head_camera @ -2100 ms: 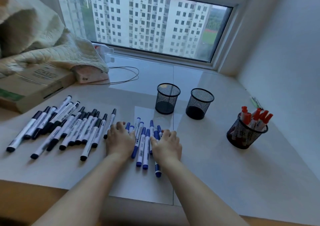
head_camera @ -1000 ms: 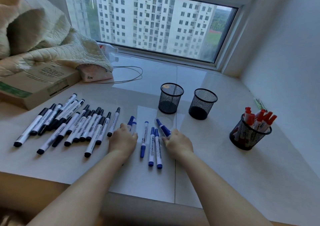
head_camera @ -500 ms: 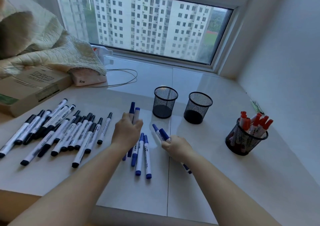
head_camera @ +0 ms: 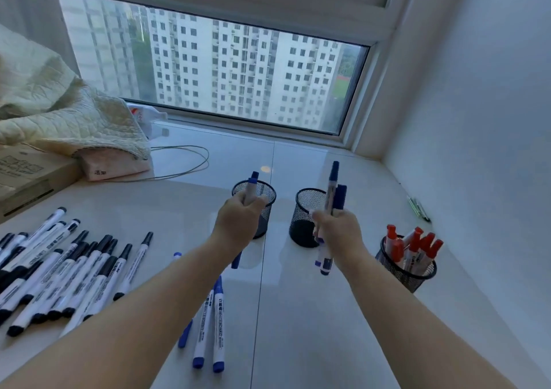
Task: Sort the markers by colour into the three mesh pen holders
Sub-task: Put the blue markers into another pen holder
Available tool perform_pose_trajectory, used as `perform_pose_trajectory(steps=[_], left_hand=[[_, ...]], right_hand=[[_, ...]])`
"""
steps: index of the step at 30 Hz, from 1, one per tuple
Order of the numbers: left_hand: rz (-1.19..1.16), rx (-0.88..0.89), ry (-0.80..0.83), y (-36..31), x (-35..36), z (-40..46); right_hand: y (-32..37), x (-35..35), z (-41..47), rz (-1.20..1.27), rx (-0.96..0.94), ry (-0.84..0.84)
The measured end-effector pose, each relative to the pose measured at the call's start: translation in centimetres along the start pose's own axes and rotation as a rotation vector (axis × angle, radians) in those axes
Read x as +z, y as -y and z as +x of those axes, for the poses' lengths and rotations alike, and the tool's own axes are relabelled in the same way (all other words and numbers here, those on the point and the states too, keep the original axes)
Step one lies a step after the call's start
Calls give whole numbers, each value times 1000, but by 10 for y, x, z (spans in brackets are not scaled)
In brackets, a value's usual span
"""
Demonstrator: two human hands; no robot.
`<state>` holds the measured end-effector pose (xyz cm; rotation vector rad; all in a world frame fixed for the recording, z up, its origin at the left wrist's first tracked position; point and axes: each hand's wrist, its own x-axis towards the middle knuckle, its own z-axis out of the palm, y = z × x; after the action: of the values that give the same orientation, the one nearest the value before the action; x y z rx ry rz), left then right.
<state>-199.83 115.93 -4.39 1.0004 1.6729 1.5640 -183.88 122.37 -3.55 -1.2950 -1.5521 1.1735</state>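
My left hand [head_camera: 238,221] is shut on a couple of blue markers [head_camera: 251,185], held upright in front of the left black mesh holder [head_camera: 267,191]. My right hand [head_camera: 337,229] grips a few blue markers [head_camera: 333,188], upright, just right of the middle mesh holder [head_camera: 304,209]. Both of these holders look empty. The right mesh holder [head_camera: 411,275] holds several red markers [head_camera: 413,247]. Three blue markers [head_camera: 212,323] lie on the white sill between my forearms. Several black markers [head_camera: 71,269] lie in a row at the left.
A cardboard box [head_camera: 26,174] and a quilted cloth [head_camera: 68,117] sit at the back left, with a thin cable loop [head_camera: 190,162] beside them. A wall closes the right side, the window the back. A small green object [head_camera: 419,208] lies by the wall.
Both hands have lifted off the sill with blue markers and risen toward the two empty holders. Fewer blue markers lie on the sill. The view has tilted upward.
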Motion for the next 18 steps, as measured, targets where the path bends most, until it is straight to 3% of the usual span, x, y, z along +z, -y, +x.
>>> perform_pose_trajectory(steps=[4, 7, 18], left_hand=[[-30, 27, 19, -14, 26, 17], [-135, 37, 5, -17, 38, 27], [-248, 79, -52, -1, 49, 49]], right_hand=[[37, -17, 46, 353, -153, -232], [41, -13, 71, 458, -174, -289], [-22, 12, 96, 146, -8, -188]])
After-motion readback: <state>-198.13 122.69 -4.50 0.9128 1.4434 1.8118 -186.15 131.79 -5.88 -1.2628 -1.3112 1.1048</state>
